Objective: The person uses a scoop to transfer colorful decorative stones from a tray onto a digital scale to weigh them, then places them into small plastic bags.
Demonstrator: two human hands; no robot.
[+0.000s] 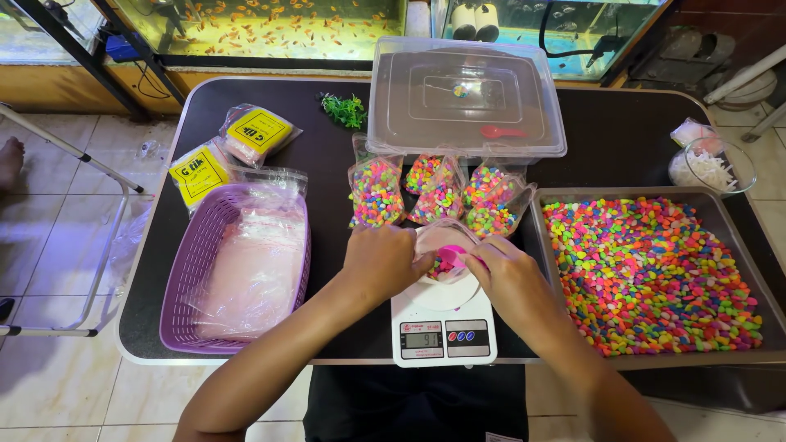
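Filled pebble bags point(434, 190) behind the scale point(443, 326) — pebble tray point(741, 225) rightward.

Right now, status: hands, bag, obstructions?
Left hand holds clear plastic bag open on white digital scale. Right hand tips pink scoop in. Filled pebble bags behind, apart.

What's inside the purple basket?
The purple basket holds a pile of clear empty plastic bags, some with red zip strips. They cover the basket's bottom, so anything lying beneath them stays hidden.
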